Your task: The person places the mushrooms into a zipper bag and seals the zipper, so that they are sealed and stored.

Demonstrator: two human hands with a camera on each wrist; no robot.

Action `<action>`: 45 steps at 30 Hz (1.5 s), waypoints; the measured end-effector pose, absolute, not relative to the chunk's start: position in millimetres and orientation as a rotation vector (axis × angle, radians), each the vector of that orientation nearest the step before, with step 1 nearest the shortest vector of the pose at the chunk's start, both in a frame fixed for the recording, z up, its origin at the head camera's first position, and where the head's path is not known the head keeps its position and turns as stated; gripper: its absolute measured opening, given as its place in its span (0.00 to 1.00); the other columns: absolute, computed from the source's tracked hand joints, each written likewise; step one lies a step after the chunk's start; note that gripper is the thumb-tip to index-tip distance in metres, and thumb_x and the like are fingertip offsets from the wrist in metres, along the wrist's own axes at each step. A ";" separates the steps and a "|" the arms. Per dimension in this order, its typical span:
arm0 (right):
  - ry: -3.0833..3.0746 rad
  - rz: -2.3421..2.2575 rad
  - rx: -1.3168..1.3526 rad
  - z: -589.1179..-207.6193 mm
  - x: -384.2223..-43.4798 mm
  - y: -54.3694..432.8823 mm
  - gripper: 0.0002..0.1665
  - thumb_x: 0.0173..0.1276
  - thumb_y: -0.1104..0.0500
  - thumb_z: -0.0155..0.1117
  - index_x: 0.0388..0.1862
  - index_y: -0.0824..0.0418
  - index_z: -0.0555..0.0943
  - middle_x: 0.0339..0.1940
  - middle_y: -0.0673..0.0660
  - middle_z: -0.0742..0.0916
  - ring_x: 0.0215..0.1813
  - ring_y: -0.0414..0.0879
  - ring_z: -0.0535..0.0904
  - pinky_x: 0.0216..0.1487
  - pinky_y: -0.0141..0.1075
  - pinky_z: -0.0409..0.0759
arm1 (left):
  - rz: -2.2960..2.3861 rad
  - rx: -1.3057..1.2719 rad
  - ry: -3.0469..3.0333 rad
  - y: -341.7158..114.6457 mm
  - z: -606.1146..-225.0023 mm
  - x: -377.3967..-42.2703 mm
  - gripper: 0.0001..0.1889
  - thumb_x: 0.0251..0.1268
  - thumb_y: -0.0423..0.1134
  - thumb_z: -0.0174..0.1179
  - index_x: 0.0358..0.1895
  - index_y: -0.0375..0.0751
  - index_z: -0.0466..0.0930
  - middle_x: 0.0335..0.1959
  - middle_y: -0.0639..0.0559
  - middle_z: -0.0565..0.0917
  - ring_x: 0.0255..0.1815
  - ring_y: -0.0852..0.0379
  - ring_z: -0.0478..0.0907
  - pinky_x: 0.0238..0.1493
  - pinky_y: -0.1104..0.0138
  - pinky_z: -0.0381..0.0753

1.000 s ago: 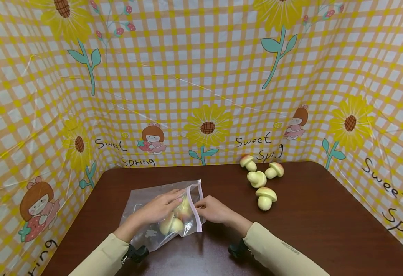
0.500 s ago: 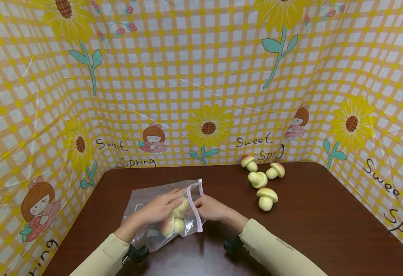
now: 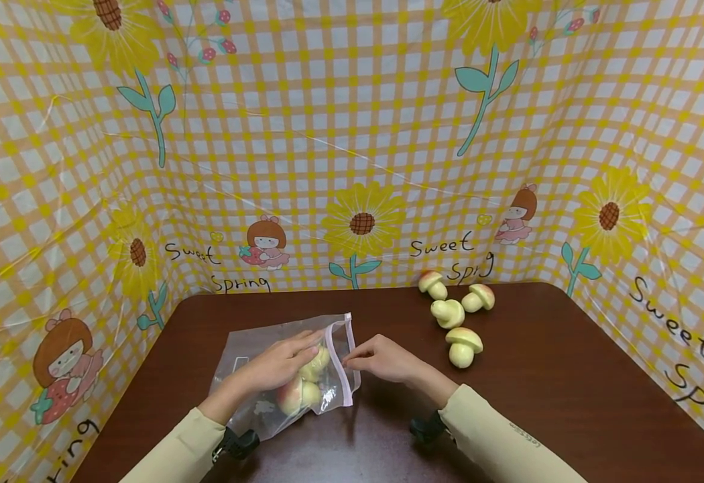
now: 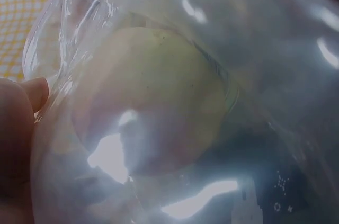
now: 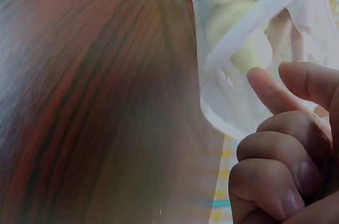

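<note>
A clear zip bag (image 3: 240, 342) with a pale lilac strip (image 3: 341, 372) at its mouth lies on the table, mouth to the right. Through the film I see mushroom-shaped pieces, cream with reddish caps: one lower mushroom (image 3: 298, 396) and another mushroom (image 3: 316, 365) just above it. My left hand (image 3: 276, 365) rests on top of the bag over them, fingers nearly straight. At the bag's mouth is my right hand (image 3: 385, 359). In the right wrist view its index finger (image 5: 270, 89) and thumb stand apart with nothing between them, the other fingers curled.
Several loose mushrooms lie at the back right of the dark wooden table (image 3: 533, 382), the nearest mushroom (image 3: 463, 347) right of my right hand. A checked cloth (image 3: 304, 154) with sunflowers walls the table at the back and sides.
My right hand reached further into the bag's mouth, then drew back to the right. The upper mushroom in the bag turned and shifted slightly left. My left hand stayed in place.
</note>
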State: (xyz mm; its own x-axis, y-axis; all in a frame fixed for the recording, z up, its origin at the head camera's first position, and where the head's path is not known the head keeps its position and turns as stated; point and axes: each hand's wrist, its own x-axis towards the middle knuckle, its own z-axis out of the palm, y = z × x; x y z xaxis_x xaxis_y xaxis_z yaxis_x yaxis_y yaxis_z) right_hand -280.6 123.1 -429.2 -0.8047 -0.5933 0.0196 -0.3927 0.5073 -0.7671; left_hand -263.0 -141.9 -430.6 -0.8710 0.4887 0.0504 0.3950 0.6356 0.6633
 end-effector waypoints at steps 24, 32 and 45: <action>2.769 -1.248 -0.518 -416.1 -264.0 202.3 0.17 0.73 0.46 0.64 0.50 0.54 0.89 0.49 0.51 0.90 0.57 0.50 0.83 0.53 0.45 0.81 | 1.052 0.802 2.709 -140.6 -430.0 -266.1 0.27 0.83 0.52 0.43 0.78 0.51 0.62 0.78 0.40 0.63 0.80 0.42 0.56 0.78 0.44 0.55; 2.816 -1.224 -0.456 -410.8 -255.2 221.6 0.21 0.73 0.44 0.64 0.53 0.56 0.88 0.51 0.53 0.90 0.54 0.48 0.84 0.48 0.42 0.82 | 1.080 0.814 2.693 -141.7 -429.3 -265.1 0.27 0.83 0.51 0.44 0.78 0.48 0.62 0.78 0.39 0.63 0.80 0.40 0.56 0.78 0.43 0.54; 2.937 -1.191 -0.367 -411.9 -247.6 246.4 0.19 0.72 0.44 0.66 0.51 0.55 0.89 0.45 0.53 0.87 0.40 0.44 0.77 0.39 0.36 0.76 | 1.080 0.817 2.693 -141.5 -429.7 -265.7 0.27 0.83 0.52 0.44 0.78 0.49 0.63 0.78 0.39 0.63 0.80 0.41 0.56 0.78 0.44 0.54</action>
